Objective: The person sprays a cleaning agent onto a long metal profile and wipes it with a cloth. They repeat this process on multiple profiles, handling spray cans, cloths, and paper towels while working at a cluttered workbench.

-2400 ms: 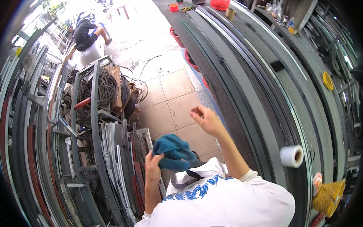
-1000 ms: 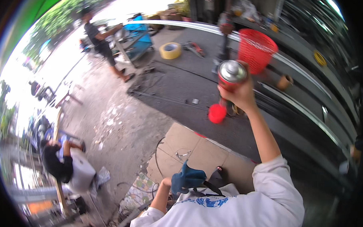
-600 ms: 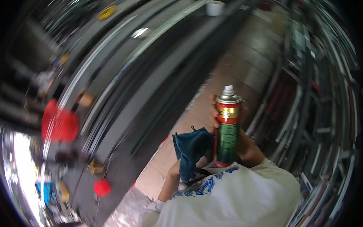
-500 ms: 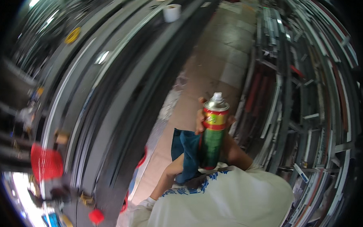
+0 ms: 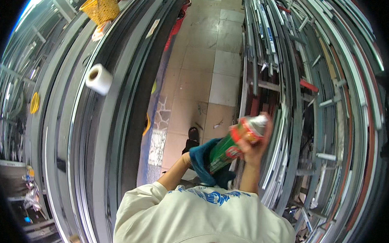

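- Can (image 5: 223,154): green, red towards the top, tilted; right fingers (image 5: 246,147) clamped on its upper part.
- Cloth (image 5: 199,160): teal, crumpled against the can's lower end; left fingers hidden, cannot tell.
- Table (image 5: 133,160): grey bars (image 5: 100,154), white roll (image 5: 100,81).
- Floor (image 5: 193,85): beige tiles.

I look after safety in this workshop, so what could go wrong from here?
The tilted spray can might slip from the right hand and could land near the foot in a dark sandal.
That hand is close to the can's white top; if the top is a bare nozzle, which blur hides, an accidental press could spray.
The racked metal bars appear close on the right, so a swing that way might knock knuckles.
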A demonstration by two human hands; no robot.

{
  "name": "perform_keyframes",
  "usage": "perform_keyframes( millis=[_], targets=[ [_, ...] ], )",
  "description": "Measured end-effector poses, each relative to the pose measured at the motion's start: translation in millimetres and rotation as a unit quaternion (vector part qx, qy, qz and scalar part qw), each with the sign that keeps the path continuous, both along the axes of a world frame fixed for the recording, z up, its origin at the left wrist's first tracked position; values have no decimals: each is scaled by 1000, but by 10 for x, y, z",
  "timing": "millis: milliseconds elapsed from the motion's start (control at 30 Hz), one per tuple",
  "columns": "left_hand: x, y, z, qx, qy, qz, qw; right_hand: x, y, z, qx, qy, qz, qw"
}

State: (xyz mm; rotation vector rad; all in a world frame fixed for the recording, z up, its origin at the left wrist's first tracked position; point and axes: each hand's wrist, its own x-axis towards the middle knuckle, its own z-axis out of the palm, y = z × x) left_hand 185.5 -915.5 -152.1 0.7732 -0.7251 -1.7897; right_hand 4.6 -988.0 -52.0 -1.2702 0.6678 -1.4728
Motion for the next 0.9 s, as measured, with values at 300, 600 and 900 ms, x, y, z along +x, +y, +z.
perform_keyframes(
  millis=[300, 600, 900],
  targets=[
    [1722, -2511, 512, -78, 86, 144, 983, 87, -3135, 639, -236, 403, -165, 869],
    [2495, -4800, 590, -213, 100, 293, 927, 1836, -6611, 25, -319, 439, -72, 837],
    [2835, -5824, 980, -291, 47, 431, 853, 4082, -7902, -22, -372, 430, 287, 771]
  ],
)
